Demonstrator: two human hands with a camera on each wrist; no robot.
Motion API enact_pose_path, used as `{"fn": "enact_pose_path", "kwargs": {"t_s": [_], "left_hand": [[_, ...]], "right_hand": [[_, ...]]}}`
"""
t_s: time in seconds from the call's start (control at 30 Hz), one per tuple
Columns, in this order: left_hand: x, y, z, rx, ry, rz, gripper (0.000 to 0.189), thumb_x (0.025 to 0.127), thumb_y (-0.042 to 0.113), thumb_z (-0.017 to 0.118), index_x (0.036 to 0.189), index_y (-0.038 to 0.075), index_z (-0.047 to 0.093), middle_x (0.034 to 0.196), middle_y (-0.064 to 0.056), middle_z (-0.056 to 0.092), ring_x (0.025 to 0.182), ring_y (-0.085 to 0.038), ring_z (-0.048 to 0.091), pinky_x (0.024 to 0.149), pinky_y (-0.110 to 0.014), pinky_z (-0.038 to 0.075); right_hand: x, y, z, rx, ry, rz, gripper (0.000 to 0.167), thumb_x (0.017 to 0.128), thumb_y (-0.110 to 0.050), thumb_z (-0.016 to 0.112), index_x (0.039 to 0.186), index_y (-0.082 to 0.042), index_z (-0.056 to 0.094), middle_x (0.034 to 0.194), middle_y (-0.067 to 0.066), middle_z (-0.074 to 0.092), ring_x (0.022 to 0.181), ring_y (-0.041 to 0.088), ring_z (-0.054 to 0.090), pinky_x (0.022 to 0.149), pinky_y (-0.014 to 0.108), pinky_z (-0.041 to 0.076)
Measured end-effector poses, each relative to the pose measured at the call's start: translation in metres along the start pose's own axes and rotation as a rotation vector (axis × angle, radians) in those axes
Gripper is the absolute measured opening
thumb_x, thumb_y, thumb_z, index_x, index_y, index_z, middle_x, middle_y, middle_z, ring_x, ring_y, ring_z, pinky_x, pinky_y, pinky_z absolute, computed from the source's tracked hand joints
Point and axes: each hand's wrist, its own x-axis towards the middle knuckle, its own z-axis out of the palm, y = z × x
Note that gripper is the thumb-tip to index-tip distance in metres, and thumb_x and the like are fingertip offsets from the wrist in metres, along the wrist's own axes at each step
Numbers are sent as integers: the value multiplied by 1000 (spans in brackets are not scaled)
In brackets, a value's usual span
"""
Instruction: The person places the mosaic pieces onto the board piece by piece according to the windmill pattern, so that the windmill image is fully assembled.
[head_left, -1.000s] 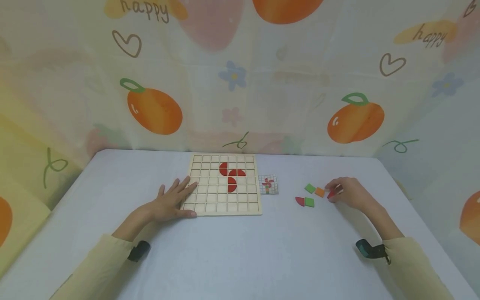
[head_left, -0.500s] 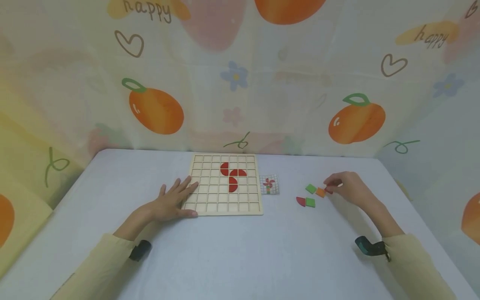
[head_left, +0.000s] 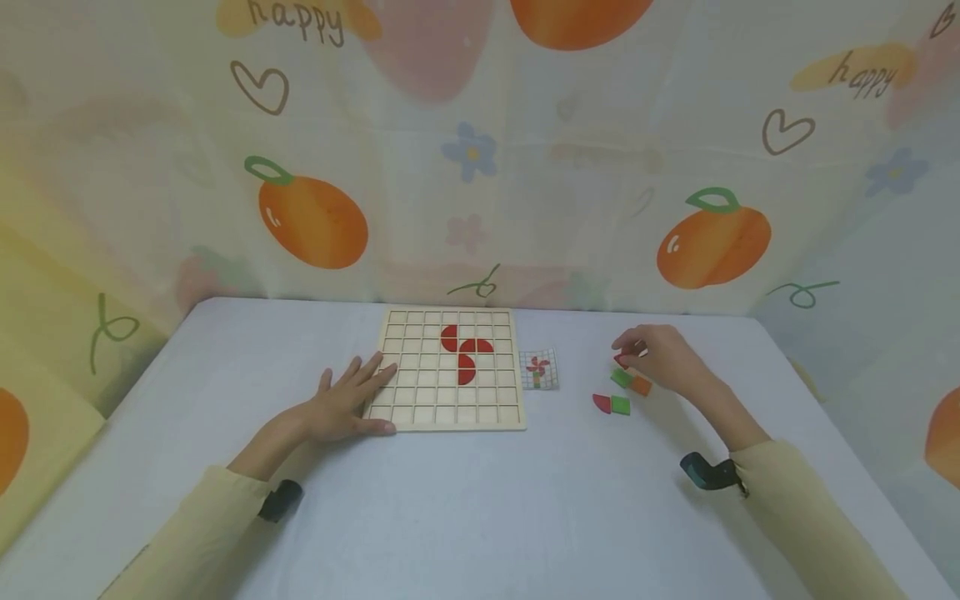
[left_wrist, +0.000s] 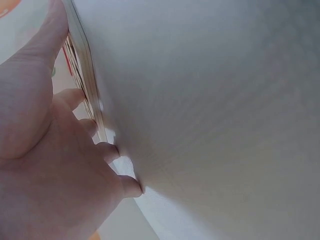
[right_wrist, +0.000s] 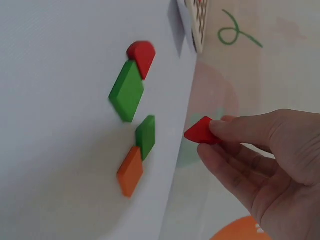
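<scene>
One red quarter-circle tile is pinched between thumb and fingers of the right hand, to the right of the pale wooden gridded board. The left hand lies spread, touching the board's left edge. Three red half-discs already sit on the board. Just beside its right edge, a small printed card shows what looks like a fuller red pinwheel with green below, so the figure seems about half built. Farther right on the white surface lie a red quarter-circle, two green squares and an orange square, all still off the board.
</scene>
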Motion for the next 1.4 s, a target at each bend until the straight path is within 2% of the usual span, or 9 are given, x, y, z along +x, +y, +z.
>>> {"fn": "enact_pose_path", "kwargs": {"t_s": [0.33, 0.7, 1.0, 1.2, 1.4], "left_hand": [[-1, 1, 0, -2, 13, 6, 98, 84, 55, 69, 156, 10, 21, 163, -21, 4, 145, -50, -3, 107, -72, -9], [0, 2, 1, -9, -6, 6, 98, 84, 54, 69, 157, 10, 21, 163, -21, 3, 145, -50, -3, 107, -72, -9], [1, 0, 1, 5, 0, -6, 99, 84, 56, 69, 157, 11, 20, 163, -20, 3, 145, -50, -4, 107, -72, -9], [2, -3, 3, 6, 2, -4, 99, 83, 57, 69, 157, 12, 20, 163, -20, 2, 146, -49, -4, 107, -72, -9], [2, -3, 3, 6, 4, -1, 99, 83, 57, 69, 157, 12, 20, 163, -20, 3, 146, -49, -4, 107, -72, -9]], "right_hand": [[20, -25, 16, 20, 43, -61, 17, 87, 1, 71, 103, 3, 73, 93, 12, 73, 86, 27, 66, 77, 40, 57], [36, -50, 38, 70, 40, -63, 17, 87, 0, 71, 104, 1, 73, 96, 10, 71, 84, 23, 64, 74, 34, 56], [46, -74, 54, 147, 53, -136, 14, 87, -1, 72, 100, 0, 74, 98, 9, 73, 85, 22, 68, 77, 35, 57], [57, -87, 71, 202, 52, -123, 10, 87, -3, 73, 97, -3, 74, 95, 7, 73, 83, 20, 68, 69, 28, 57], [67, -105, 85, 247, 60, -107, 9, 87, -5, 73, 96, -4, 75, 95, 6, 73, 83, 19, 68, 72, 28, 56]]}}
